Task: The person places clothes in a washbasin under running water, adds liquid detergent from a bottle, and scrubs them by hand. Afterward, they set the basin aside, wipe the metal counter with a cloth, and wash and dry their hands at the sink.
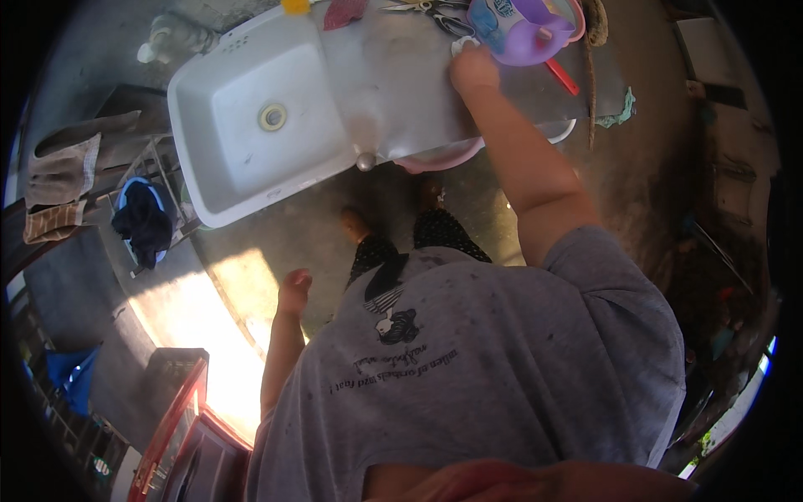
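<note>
My right hand [475,68] reaches over the metal counter [408,81], closed on a white crumpled cloth or wad [464,45]. Just beyond it stands a purple plastic jug [533,37], with a red handle [563,77] sticking out beneath. Black-handled scissors [448,22] lie beyond my hand. My left hand [295,291] hangs low beside my body, its fingers slightly curled, with nothing seen in it. To the left of the counter is a white sink basin [244,157] with a round drain [273,117].
A pink basin [442,157] shows under the counter's near edge. A dark red cloth [345,14] and a yellow sponge-like item [295,6] lie at the far edge. Dark cloth [144,219] fills a blue container at left. A rope or stick [591,94] crosses the counter's right part.
</note>
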Demonstrator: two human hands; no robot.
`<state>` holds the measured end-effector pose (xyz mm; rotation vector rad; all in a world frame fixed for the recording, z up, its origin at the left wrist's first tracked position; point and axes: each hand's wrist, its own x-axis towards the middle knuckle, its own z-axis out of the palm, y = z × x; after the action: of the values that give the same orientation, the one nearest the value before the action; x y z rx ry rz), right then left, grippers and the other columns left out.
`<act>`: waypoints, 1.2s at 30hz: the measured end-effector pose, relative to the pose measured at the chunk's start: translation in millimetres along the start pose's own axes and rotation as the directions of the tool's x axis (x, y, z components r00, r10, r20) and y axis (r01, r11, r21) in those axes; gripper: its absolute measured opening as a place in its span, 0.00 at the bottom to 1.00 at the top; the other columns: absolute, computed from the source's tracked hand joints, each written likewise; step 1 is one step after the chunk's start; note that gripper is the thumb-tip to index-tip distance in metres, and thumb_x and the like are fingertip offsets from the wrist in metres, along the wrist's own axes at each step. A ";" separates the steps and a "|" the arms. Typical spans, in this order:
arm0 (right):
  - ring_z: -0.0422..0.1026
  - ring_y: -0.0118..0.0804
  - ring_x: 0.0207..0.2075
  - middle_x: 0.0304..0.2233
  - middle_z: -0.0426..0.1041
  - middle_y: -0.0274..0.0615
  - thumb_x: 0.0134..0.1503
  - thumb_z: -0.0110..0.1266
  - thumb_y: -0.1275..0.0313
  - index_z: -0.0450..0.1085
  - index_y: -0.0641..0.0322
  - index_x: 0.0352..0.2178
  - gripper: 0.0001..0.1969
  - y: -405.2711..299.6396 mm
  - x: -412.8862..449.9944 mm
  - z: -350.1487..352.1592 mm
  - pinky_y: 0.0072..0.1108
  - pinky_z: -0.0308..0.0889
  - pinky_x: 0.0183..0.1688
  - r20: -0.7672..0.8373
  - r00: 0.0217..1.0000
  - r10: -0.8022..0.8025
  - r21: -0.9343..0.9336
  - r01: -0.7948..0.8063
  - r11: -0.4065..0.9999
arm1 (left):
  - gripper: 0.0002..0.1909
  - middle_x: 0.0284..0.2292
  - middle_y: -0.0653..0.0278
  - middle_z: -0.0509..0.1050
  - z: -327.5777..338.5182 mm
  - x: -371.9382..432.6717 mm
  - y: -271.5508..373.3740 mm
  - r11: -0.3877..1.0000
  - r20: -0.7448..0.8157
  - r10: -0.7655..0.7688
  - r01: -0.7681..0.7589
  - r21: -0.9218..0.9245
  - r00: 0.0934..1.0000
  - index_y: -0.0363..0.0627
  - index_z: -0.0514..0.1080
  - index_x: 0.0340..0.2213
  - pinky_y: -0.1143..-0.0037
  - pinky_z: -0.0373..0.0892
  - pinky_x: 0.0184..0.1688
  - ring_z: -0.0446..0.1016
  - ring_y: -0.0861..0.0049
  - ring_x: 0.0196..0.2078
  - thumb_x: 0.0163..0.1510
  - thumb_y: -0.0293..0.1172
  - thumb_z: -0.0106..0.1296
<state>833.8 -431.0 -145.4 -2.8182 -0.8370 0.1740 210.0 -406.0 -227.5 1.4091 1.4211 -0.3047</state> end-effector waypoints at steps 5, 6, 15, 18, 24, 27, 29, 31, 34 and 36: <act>0.71 0.55 0.41 0.44 0.65 0.55 0.52 0.45 0.70 0.66 0.56 0.48 0.19 -51.6 -26.3 7.3 0.36 0.68 0.45 0.068 0.979 -0.191 0.200 0.174 0.964 | 0.17 0.39 0.55 0.76 19.2 -3.8 1.2 1.000 0.033 0.007 -0.008 0.018 0.999 0.42 0.72 0.42 0.72 0.68 0.46 0.74 0.67 0.43 0.51 0.34 0.54; 0.72 0.53 0.41 0.43 0.65 0.53 0.52 0.45 0.70 0.66 0.55 0.49 0.20 -70.0 -40.7 9.1 0.35 0.68 0.45 0.105 0.962 -0.252 0.230 0.224 0.947 | 0.17 0.38 0.55 0.76 22.3 -5.7 6.9 0.999 0.053 -0.015 0.013 0.039 0.998 0.42 0.72 0.42 0.72 0.68 0.46 0.74 0.67 0.43 0.51 0.34 0.54; 0.71 0.47 0.38 0.39 0.68 0.48 0.48 0.47 0.71 0.72 0.56 0.44 0.20 2.1 -120.7 -11.4 0.32 0.67 0.42 0.436 0.545 -0.716 0.613 0.402 0.680 | 0.15 0.36 0.58 0.76 0.3 1.7 60.7 0.995 0.078 0.001 -0.009 0.101 0.997 0.44 0.72 0.42 0.74 0.69 0.41 0.74 0.72 0.38 0.52 0.33 0.52; 0.73 0.47 0.39 0.37 0.74 0.51 0.47 0.50 0.68 0.74 0.59 0.39 0.16 159.1 -133.5 -31.8 0.32 0.67 0.40 0.846 0.409 -0.342 0.105 0.502 0.859 | 0.16 0.35 0.63 0.75 -5.4 1.3 70.6 0.997 0.071 -0.075 0.075 -0.001 0.995 0.45 0.71 0.44 0.74 0.69 0.36 0.73 0.75 0.35 0.53 0.34 0.51; 0.74 0.45 0.41 0.38 0.75 0.53 0.48 0.52 0.63 0.72 0.61 0.42 0.20 246.3 -98.1 -96.6 0.31 0.68 0.43 0.286 0.956 0.062 0.266 -0.142 0.953 | 0.16 0.39 0.56 0.76 -2.9 -3.2 59.3 0.934 0.082 -0.015 -0.016 0.358 0.997 0.43 0.71 0.43 0.72 0.68 0.46 0.74 0.68 0.44 0.52 0.35 0.54; 0.76 0.42 0.34 0.33 0.76 0.51 0.50 0.50 0.63 0.73 0.58 0.42 0.19 209.4 -30.5 -85.7 0.28 0.69 0.38 0.173 0.971 0.163 0.507 -0.230 0.831 | 0.16 0.40 0.56 0.76 2.9 -1.3 67.6 0.965 0.060 -0.083 0.065 0.254 0.995 0.42 0.71 0.43 0.73 0.68 0.46 0.73 0.68 0.44 0.53 0.34 0.54; 0.75 0.46 0.35 0.33 0.75 0.52 0.51 0.48 0.64 0.74 0.59 0.39 0.16 194.9 -3.9 -51.3 0.31 0.69 0.39 0.119 0.942 0.313 0.199 -0.332 0.922 | 0.16 0.40 0.55 0.75 7.6 -2.2 95.3 0.959 0.063 -0.062 0.042 0.280 0.996 0.42 0.71 0.43 0.72 0.67 0.47 0.73 0.68 0.45 0.53 0.34 0.54; 0.74 0.51 0.39 0.38 0.73 0.55 0.52 0.46 0.65 0.73 0.59 0.39 0.16 185.4 2.1 -8.7 0.34 0.69 0.43 -0.021 0.991 0.135 0.047 -0.134 0.990 | 0.16 0.40 0.56 0.75 11.7 4.9 109.8 0.959 0.089 0.051 -0.073 0.273 0.995 0.43 0.72 0.43 0.73 0.67 0.46 0.73 0.68 0.44 0.53 0.34 0.53; 0.71 0.53 0.43 0.43 0.69 0.54 0.52 0.45 0.67 0.70 0.54 0.44 0.17 98.6 -33.6 -25.4 0.36 0.67 0.46 -0.011 0.990 0.140 0.239 -0.133 0.962 | 0.16 0.40 0.55 0.76 20.4 0.1 113.3 0.961 0.049 0.046 -0.057 0.271 0.998 0.44 0.72 0.42 0.73 0.67 0.46 0.73 0.67 0.44 0.52 0.35 0.53; 0.71 0.52 0.41 0.43 0.67 0.53 0.52 0.44 0.70 0.69 0.52 0.46 0.18 86.1 -50.4 -29.0 0.33 0.68 0.45 0.004 0.992 -0.125 0.176 0.123 0.977 | 0.17 0.39 0.55 0.76 26.0 10.6 102.9 0.959 0.049 0.049 -0.060 0.275 0.998 0.44 0.72 0.42 0.72 0.67 0.46 0.73 0.67 0.44 0.52 0.37 0.53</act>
<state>842.0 -533.9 -133.3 -2.5956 -0.9481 0.2376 311.5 -392.3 -197.6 1.6553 1.3403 -0.5102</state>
